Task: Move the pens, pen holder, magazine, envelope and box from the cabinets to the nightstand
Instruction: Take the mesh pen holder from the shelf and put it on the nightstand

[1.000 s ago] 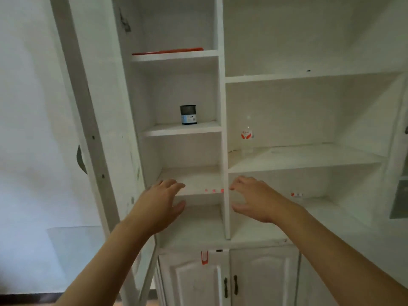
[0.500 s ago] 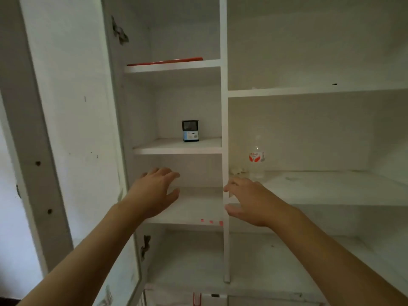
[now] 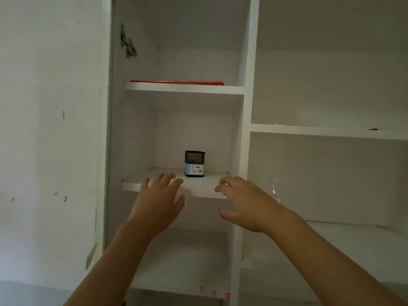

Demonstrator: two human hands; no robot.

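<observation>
Both bare arms raised forward, left hand and right hand palm-down, fingers loosely spread, empty.

Bottle — mostly behind right hand

Setting: a room in a home, shown by built-in domestic storage. A white painted cabinet fills the view, split by an upright divider into narrow shelves on its left and wider shelves on its right. Left of the cabinet hangs its open door, paint scuffed and chipped. Household stationery is stored inside: a mesh pen holder on one narrow shelf, a flat red item on the shelf above it
</observation>
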